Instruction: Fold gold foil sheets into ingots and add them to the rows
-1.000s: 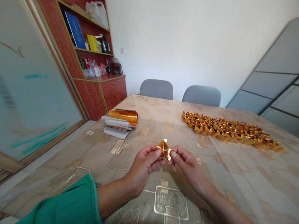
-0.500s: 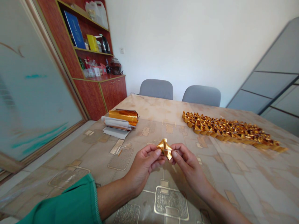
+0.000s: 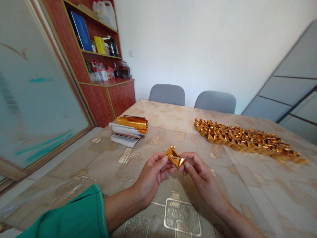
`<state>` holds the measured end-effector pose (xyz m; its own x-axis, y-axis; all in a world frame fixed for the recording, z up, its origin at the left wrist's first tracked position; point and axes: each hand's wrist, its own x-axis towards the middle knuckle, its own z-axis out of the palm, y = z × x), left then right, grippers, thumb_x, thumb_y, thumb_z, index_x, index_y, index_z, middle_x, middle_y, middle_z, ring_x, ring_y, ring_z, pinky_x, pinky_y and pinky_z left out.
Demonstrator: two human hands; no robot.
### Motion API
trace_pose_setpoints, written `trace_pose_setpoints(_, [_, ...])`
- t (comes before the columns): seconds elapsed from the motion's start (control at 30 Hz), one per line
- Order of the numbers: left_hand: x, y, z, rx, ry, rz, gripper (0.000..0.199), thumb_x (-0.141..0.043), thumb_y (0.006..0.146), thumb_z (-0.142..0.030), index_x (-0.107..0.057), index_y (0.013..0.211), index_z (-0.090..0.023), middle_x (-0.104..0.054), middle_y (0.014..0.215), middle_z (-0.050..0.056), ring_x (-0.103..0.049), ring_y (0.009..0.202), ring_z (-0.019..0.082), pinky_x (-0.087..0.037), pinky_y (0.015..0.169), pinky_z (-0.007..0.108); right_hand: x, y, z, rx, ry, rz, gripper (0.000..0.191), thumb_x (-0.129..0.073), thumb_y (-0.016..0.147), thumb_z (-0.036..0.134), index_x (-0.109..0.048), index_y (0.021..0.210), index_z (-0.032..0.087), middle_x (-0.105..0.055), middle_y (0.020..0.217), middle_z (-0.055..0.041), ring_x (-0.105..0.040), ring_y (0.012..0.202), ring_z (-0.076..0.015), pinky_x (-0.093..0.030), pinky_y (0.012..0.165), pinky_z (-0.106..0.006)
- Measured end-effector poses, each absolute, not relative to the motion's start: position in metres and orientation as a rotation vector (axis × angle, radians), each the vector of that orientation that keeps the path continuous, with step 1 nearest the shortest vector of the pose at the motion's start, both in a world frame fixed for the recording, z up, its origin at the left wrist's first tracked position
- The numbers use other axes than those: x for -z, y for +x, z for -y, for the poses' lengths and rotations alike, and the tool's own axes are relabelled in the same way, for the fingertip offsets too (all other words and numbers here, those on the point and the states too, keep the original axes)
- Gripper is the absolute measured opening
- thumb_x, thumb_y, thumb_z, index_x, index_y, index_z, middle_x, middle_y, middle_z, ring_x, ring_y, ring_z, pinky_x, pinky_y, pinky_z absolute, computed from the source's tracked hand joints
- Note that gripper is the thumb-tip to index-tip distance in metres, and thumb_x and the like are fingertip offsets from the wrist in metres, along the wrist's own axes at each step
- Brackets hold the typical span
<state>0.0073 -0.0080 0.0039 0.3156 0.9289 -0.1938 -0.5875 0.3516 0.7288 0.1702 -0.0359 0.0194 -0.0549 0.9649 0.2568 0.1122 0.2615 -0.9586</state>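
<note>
Above the table, a small folded gold foil paper piece is pinched between both hands, its folds partly opened so a hollow shows. My left hand grips its left corner between thumb and fingers. At the right corner, the thumb and forefinger of my right hand are closed on the same piece. To the right, several rows of like gold folded paper pieces stand packed together. A stack of gold and white foil paper sheets lies beyond my left hand.
A patterned cloth covers the table. Two grey chairs stand at its far side. At the back left is a red-brown cabinet with bottles and a kettle. A frosted sliding door stands at left.
The gold paper piece has been opened up: its flat top now shows a hollow and its flaps stand up. Both hands keep hold of it in nearly the same place. The view has shifted slightly.
</note>
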Motion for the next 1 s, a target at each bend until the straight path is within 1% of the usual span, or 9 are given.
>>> trace_pose_setpoints(0.13, [-0.006, 0.006, 0.008, -1.08, 0.705, -0.711, 0.028, -0.085, 0.072, -0.031, -0.065, 0.082, -0.014, -0.073, 0.08, 0.002, -0.067, 0.072, 0.01, -0.054, 0.07, 0.02, -0.019, 0.172, 0.036, -1.009, -1.111, 1.492, 0.014, -0.054, 0.096, 0.035, -0.061, 0.1, 0.024, -0.062, 0.087, -0.0015, -0.058, 0.082, -0.019, -0.044, 0.074, -0.032])
trace_pose_setpoints(0.23, [-0.006, 0.005, 0.007, -1.075, 0.709, -0.736, 0.027, -0.085, 0.071, -0.031, -0.065, 0.079, -0.014, -0.072, 0.077, 0.002, -0.066, 0.071, 0.011, -0.054, 0.069, 0.02, -0.019, 0.175, 0.036, -0.983, -1.117, 1.541, 0.002, -0.059, 0.09, 0.026, -0.057, 0.089, 0.024, -0.06, 0.086, -0.0001, -0.056, 0.082, -0.0185, -0.043, 0.075, -0.032])
trace_pose_setpoints(0.33, [-0.006, 0.005, 0.003, -1.112, 0.667, -0.747, 0.026, -0.085, 0.07, -0.029, -0.065, 0.079, -0.014, -0.072, 0.079, 0.002, -0.066, 0.072, 0.011, -0.055, 0.07, 0.022, -0.019, 0.178, 0.035, -0.995, -1.063, 1.58, 0.013, -0.055, 0.087, 0.017, -0.054, 0.076, 0.024, -0.058, 0.084, -0.0002, -0.054, 0.082, -0.0184, -0.041, 0.075, -0.032])
trace_pose_setpoints(0.43, [-0.007, 0.004, 0.002, -1.151, 0.662, -0.74, 0.024, -0.082, 0.073, -0.027, -0.063, 0.082, -0.014, -0.071, 0.081, 0.002, -0.066, 0.073, 0.011, -0.055, 0.072, 0.023, -0.02, 0.182, 0.033, -1.006, -1.024, 1.531, 0.018, -0.052, 0.088, 0.019, -0.051, 0.07, 0.023, -0.056, 0.081, -0.0006, -0.052, 0.079, -0.0184, -0.04, 0.073, -0.032])
trace_pose_setpoints(0.5, [-0.007, 0.004, 0.003, -1.139, 0.678, -0.747, 0.027, -0.081, 0.074, -0.026, -0.06, 0.088, -0.016, -0.071, 0.083, 0.002, -0.066, 0.073, 0.011, -0.054, 0.069, 0.022, -0.019, 0.184, 0.031, -0.993, -1.059, 1.455, 0.015, -0.053, 0.09, 0.024, -0.053, 0.075, 0.024, -0.056, 0.079, -0.0005, -0.052, 0.077, -0.0184, -0.041, 0.072, -0.032])
trace_pose_setpoints(0.6, [-0.006, 0.005, 0.007, -1.063, 0.714, -0.734, 0.036, -0.082, 0.073, -0.027, -0.055, 0.095, -0.02, -0.071, 0.079, 0.0, -0.066, 0.068, 0.012, -0.051, 0.061, 0.021, -0.017, 0.184, 0.03, -0.965, -1.111, 1.417, 0.008, -0.058, 0.091, 0.032, -0.06, 0.094, 0.025, -0.059, 0.09, -0.0022, -0.055, 0.085, -0.0196, -0.044, 0.076, -0.033])
trace_pose_setpoints(0.73, [-0.003, 0.006, 0.009, -0.951, 0.748, -0.684, 0.029, -0.083, 0.072, -0.029, -0.059, 0.084, -0.017, -0.068, 0.072, 0.0, -0.063, 0.062, 0.01, -0.046, 0.057, 0.019, -0.016, 0.182, 0.032, -1.027, -1.11, 1.47, 0.026, -0.059, 0.093, 0.037, -0.06, 0.117, 0.027, -0.063, 0.101, -0.0035, -0.058, 0.089, -0.0198, -0.046, 0.079, -0.034])
trace_pose_setpoints(0.87, [-0.004, 0.007, 0.009, -0.93, 0.752, -0.681, 0.023, -0.08, 0.074, -0.028, -0.069, 0.088, -0.013, -0.072, 0.083, 0.006, -0.065, 0.068, 0.013, -0.05, 0.066, 0.023, -0.016, 0.182, 0.029, -1.027, -1.066, 1.476, 0.016, -0.064, 0.09, 0.039, -0.067, 0.092, 0.023, -0.064, 0.085, -0.0019, -0.058, 0.078, -0.018, -0.045, 0.072, -0.031])
trace_pose_setpoints(1.0, [-0.007, 0.007, 0.01, -0.937, 0.907, -0.71, 0.023, -0.078, 0.075, -0.029, -0.072, 0.092, -0.015, -0.072, 0.086, 0.007, -0.06, 0.062, 0.011, -0.046, 0.056, 0.021, -0.016, 0.184, 0.024, -0.996, -1.139, 1.4, 0.029, -0.066, 0.086, 0.048, -0.063, 0.077, 0.021, -0.056, 0.068, 0.0011, -0.049, 0.062, -0.0146, -0.04, 0.059, -0.027])
